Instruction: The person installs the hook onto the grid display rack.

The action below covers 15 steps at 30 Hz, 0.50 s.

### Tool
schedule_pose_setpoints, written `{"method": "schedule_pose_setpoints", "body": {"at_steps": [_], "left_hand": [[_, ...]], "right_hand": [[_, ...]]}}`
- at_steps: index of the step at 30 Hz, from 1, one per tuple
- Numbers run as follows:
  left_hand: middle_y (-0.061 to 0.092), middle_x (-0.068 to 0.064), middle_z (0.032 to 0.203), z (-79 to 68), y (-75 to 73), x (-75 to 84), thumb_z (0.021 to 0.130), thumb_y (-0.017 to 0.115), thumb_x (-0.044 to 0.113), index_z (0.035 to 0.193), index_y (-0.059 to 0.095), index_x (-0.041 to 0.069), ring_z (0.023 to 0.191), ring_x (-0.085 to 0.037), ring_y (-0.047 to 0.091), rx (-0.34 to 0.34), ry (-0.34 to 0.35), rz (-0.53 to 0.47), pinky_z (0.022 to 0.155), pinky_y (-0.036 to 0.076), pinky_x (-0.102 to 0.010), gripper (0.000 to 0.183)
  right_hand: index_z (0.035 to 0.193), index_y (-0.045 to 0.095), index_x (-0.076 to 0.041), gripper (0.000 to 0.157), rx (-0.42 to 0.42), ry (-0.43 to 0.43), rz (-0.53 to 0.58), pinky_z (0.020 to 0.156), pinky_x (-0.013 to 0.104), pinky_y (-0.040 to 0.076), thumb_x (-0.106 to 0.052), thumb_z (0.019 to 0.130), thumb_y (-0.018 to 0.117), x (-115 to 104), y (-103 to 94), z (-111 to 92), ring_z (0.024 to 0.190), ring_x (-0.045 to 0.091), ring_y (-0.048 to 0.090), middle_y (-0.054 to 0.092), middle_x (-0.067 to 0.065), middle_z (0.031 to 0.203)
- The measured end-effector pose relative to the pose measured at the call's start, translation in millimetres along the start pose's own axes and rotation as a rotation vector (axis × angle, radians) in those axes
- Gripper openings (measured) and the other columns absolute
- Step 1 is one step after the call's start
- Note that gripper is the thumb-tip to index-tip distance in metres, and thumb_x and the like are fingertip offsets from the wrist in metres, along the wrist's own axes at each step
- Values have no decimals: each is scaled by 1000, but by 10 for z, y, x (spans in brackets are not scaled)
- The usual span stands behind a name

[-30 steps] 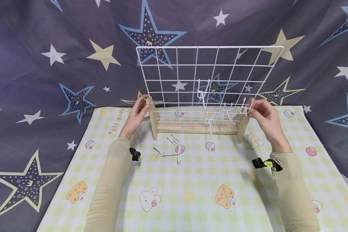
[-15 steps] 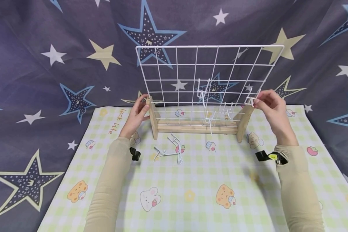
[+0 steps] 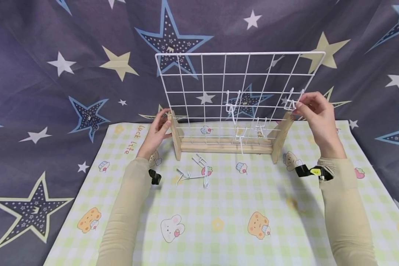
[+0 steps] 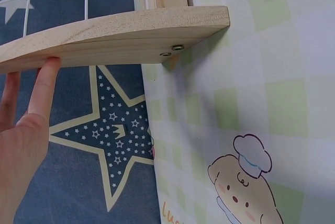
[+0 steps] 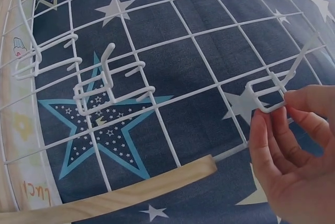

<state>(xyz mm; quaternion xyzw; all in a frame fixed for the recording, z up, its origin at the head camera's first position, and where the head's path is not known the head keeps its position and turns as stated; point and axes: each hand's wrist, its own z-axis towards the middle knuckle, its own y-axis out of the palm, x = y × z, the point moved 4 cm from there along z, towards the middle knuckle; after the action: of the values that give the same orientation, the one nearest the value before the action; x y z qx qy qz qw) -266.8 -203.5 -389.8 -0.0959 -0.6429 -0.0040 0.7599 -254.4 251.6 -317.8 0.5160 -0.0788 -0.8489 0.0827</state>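
At three o'clock on the wire grid [image 3: 241,54], reading a clock face laid over it in the head view, a white wire hook [image 5: 269,89] is held up just above the top of the right upright [image 3: 282,136]. Right hand [image 3: 317,114]: grasping; thumb and fingertips pinch the hook by its frame. Whether its upper ends have caught a wire cannot be told from either view.

Left hand [image 3: 153,136], at eight o'clock: gripping the left upright [image 3: 176,136], thumb against the outer face, other fingers passing behind.

Three hooks hang on the mesh: a centre hook [image 3: 231,108] near the middle, a lower hook [image 3: 241,137] at six, a small hook [image 3: 260,129] at five. Loose hooks [image 3: 199,161] lie on the tablecloth [image 3: 219,203] towards seven.

Assessment: the step appears to be seating the held hook. Recommended practice: bring both upper ends level over one horizontal wire, then ease the frame towards six o'clock until it bears evenly. Fingertips should clear the mesh openings. The left hand should brace without pushing, as a tilted stand would probably spoil alignment. Principal risk: one end seated, the other missed, leaving the hook askew. A light tug before release is advised.
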Motion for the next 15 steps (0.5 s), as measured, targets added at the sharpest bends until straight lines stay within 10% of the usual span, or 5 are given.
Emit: {"method": "schedule_pose_setpoints", "body": {"at_steps": [15], "left_hand": [[44,-16,124,-5,0,-1,104,44,13,150,29,8,111,-23,47,-5,2,-10,94,47,-59,48]], "right_hand": [[90,67,3,12,116,42,-50,61,17,55,12,88,60,27,12,4,69,13,60,65,6,81]]}}
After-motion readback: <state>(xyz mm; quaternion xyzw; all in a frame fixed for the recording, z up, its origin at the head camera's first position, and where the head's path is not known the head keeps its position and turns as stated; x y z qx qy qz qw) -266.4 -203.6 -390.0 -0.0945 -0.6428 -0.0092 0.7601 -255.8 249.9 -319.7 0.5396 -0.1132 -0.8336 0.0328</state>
